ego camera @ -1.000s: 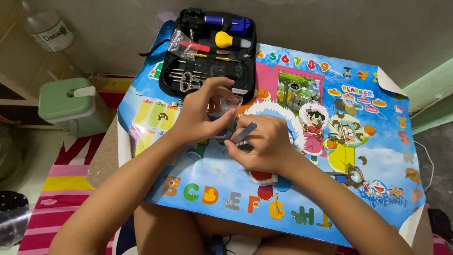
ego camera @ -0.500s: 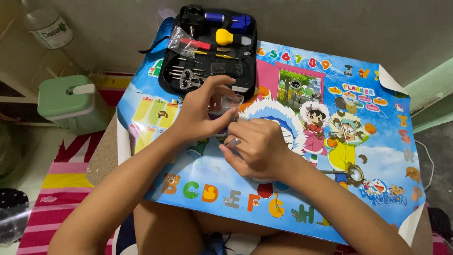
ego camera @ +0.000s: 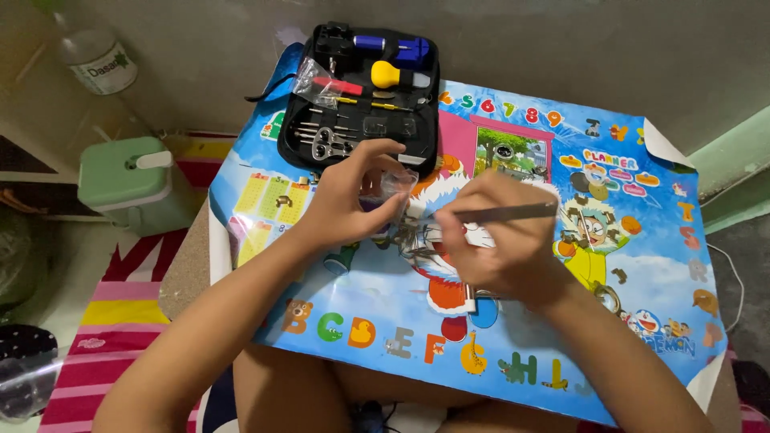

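My left hand (ego camera: 353, 200) pinches a small clear plastic bag (ego camera: 393, 188) at its top, fingers closed on it, just above the middle of the bench (ego camera: 184, 277). My right hand (ego camera: 493, 240) is closed around thin metal tweezers (ego camera: 501, 213), held like a pen, tips pointing left toward the bag. What sits at the tips I cannot tell.

Judgement: the bag is light, soft and slick, so it crumples; best held at the top edge. The tweezers are stiff, light and springy; best held mid-shaft.

A glossy cartoon poster (ego camera: 642, 265) covers the bench and looks slippery for small parts. At the far edge lies an open black tool case (ego camera: 361, 104). Left, on the floor, stand a green container (ego camera: 132, 180) and a clear bottle (ego camera: 96, 56); a striped mat (ego camera: 120, 321) lies near.
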